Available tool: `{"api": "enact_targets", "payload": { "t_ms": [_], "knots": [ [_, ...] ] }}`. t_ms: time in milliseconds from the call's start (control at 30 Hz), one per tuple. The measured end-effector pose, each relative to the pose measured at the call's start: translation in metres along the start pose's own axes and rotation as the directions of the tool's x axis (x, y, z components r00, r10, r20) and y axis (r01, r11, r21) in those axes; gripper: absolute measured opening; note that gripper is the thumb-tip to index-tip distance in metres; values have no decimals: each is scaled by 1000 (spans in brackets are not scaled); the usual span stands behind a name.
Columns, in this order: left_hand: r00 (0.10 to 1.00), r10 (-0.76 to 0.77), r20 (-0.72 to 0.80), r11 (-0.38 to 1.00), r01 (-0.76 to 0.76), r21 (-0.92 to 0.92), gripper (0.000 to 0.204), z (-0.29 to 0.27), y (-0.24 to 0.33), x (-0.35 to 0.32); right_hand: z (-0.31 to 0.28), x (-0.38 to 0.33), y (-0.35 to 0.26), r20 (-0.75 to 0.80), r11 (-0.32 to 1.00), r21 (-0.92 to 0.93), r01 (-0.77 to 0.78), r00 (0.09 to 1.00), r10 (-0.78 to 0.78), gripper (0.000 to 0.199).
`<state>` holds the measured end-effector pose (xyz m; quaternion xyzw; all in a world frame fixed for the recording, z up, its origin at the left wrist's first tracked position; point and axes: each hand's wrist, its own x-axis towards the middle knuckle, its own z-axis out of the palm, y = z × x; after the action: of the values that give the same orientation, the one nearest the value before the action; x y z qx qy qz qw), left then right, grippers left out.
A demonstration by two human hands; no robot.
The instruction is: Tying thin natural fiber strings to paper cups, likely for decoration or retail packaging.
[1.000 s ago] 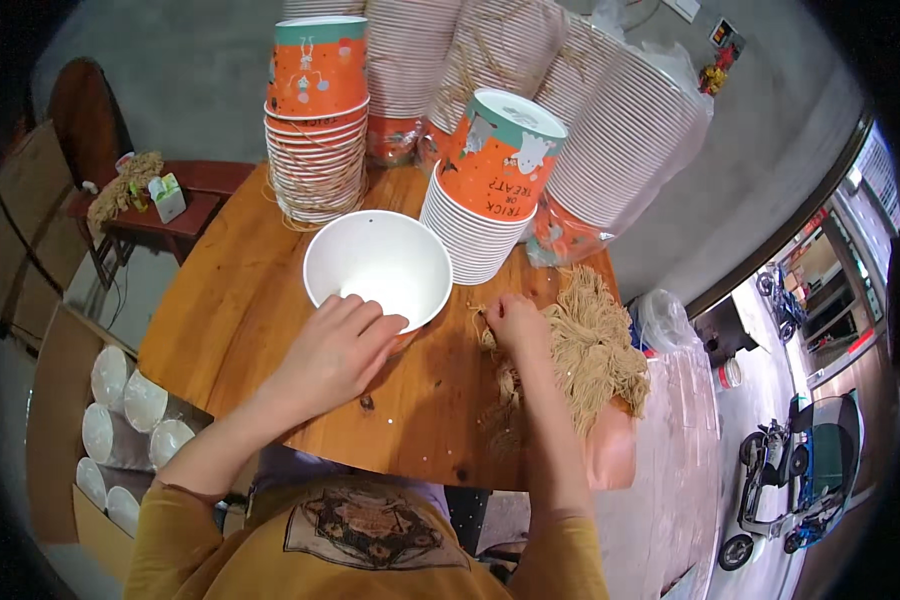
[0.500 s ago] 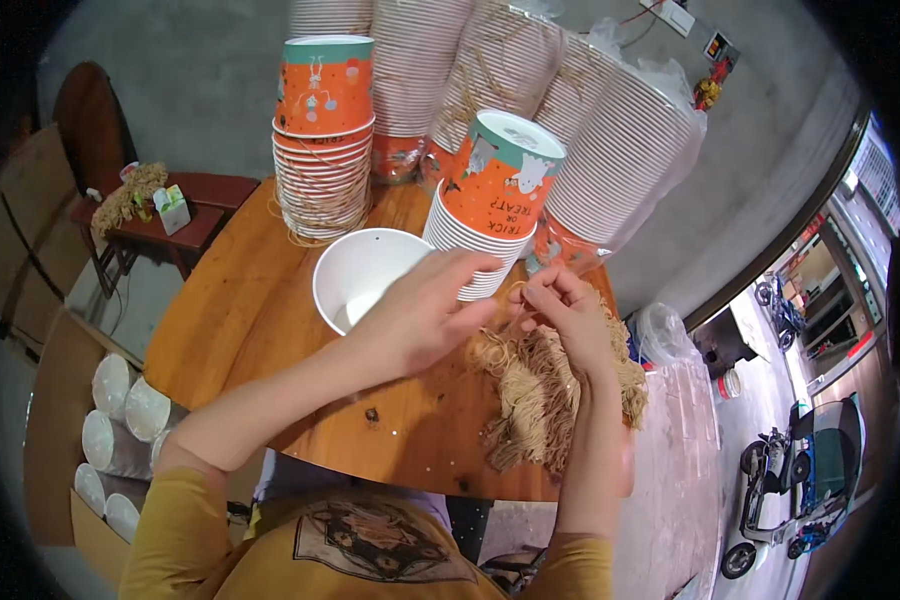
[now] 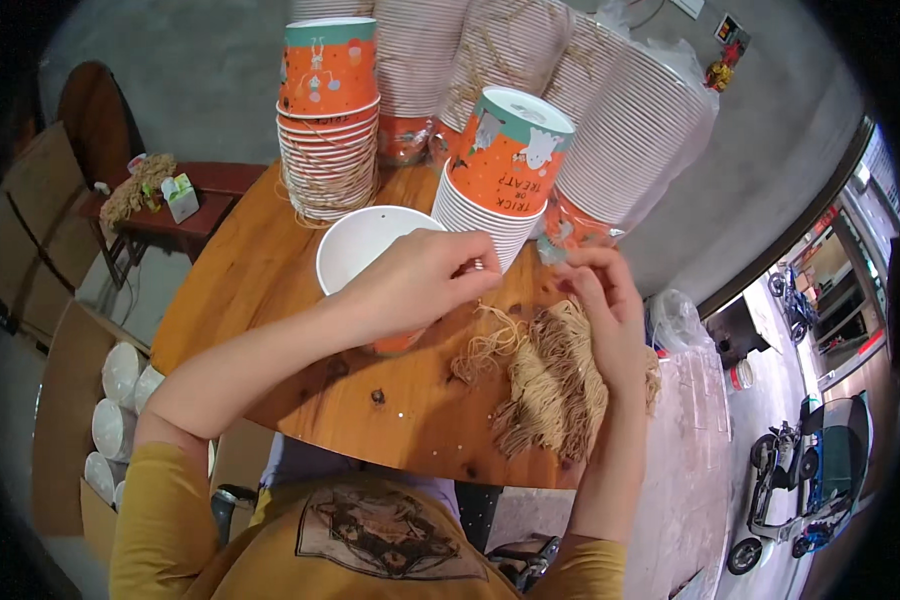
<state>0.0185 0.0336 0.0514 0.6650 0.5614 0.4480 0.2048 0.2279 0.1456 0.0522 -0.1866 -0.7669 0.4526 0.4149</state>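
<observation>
My left hand [image 3: 425, 272] is over the right side of a paper bucket [image 3: 355, 240], white inside and orange outside. Its fingers are curled in a pinch; what they hold, if anything, is too small to make out. Above the right part of a bundle of tan strings [image 3: 555, 385] is my right hand [image 3: 612, 310], thumb and fingertips drawn together, their contents also unclear. Loose string ends [image 3: 495, 335] lie between the two hands. Just beyond the left hand rises an upside-down stack of orange and white paper buckets [image 3: 505, 165].
Another bucket stack [image 3: 328, 130], wound with strings, stands at the far left of the wooden table [image 3: 290, 385]. Tall plastic-wrapped stacks [image 3: 620, 120] line the back. A carton [image 3: 60, 410] of wrapped white stacks sits left on the floor. A red bench [image 3: 210, 185] is behind it.
My hands have moved apart: the right one went right and slightly up, while the left one's fingers curled in more. The whole view has shifted a little.
</observation>
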Motion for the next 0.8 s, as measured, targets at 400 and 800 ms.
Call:
{"api": "enact_targets", "payload": {
  "t_ms": [400, 800],
  "knots": [
    [946, 313, 88, 907, -325, 269, 13, -3, 13, -13, 19, -25, -17, 22, 976, -104, -193, 980, 196, 15],
    [920, 389, 35, 895, -387, 223, 15, -2, 9, -28, 74, -40, 15, 107, 968, 199, -152, 985, 133, 20]
  ]
}}
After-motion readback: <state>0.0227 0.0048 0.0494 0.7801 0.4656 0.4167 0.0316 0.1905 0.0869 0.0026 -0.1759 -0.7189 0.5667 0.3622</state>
